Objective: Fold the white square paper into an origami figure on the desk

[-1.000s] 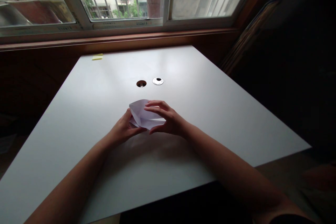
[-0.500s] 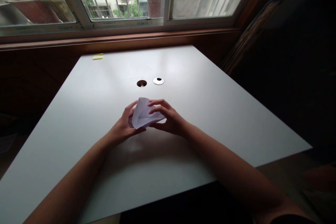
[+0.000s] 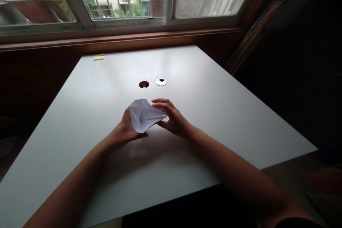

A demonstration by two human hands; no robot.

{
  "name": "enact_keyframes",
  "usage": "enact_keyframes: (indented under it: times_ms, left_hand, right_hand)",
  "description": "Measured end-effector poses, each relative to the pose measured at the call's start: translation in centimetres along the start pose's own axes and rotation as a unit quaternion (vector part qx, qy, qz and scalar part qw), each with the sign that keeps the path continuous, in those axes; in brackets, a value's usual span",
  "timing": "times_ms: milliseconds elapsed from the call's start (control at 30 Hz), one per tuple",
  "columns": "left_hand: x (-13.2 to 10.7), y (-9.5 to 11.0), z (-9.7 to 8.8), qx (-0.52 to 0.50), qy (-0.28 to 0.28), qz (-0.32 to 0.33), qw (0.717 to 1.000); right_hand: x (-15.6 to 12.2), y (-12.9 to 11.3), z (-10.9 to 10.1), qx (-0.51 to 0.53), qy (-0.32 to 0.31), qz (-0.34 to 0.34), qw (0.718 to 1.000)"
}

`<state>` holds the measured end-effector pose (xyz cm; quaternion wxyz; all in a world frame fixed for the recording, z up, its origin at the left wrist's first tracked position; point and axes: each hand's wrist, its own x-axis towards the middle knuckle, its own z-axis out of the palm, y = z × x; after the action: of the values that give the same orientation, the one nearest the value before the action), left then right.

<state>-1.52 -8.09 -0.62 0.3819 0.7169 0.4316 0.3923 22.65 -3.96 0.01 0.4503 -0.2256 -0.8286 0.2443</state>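
Both hands hold a folded white paper (image 3: 143,114) just above the middle of the white table (image 3: 213,114). My left hand (image 3: 125,131) grips the paper's left side, thumb at the lower edge and fingers behind it. My right hand (image 3: 171,117) pinches the pointed right end, with its fingers curled over the top. The paper is tilted up so its creased inner face shows.
A round cable hole (image 3: 144,84) and its loose white cap (image 3: 160,82) lie just beyond the hands. A yellow sticky note (image 3: 98,57) sits at the table's far left corner. A window and wooden sill run behind; a dark gap lies to the right.
The paper has been lifted and turned from nearly flat to tilted up facing me. Both hands rose slightly with it and shifted their grip.
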Motion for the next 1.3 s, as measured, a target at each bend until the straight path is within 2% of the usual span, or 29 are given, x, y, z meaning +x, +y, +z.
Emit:
enact_keyframes:
  times_ms: [133,467,800,967,1100,1300]
  left_hand:
    - [-0.2,-0.2,-0.1,0.004,-0.003,-0.013,1.0]
    - [0.1,-0.6,0.2,0.024,0.035,-0.019,0.999]
    - [-0.1,-1.1,0.3,0.008,0.035,0.005,0.999]
    - [-0.1,-1.6,0.5,0.116,0.04,0.049,0.991]
    - [0.1,-1.6,0.8,0.175,0.056,0.051,0.982]
    - [0.3,-1.7,0.9,0.168,0.066,0.038,0.983]
  right_hand:
    - [-0.1,0.3,0.0,-0.006,-0.018,0.001,1.0]
    - [-0.2,0.8,-0.3,0.006,-0.053,-0.013,0.998]
    - [-0.4,1.3,-0.1,0.05,-0.034,0.033,0.998]
    - [-0.8,2.6,0.3,0.046,-0.041,0.037,0.997]
    - [-1.0,3.1,0.5,0.011,-0.079,0.027,0.996]
    - [-1.2,3.1,0.2,-0.112,-0.12,-0.004,0.986]
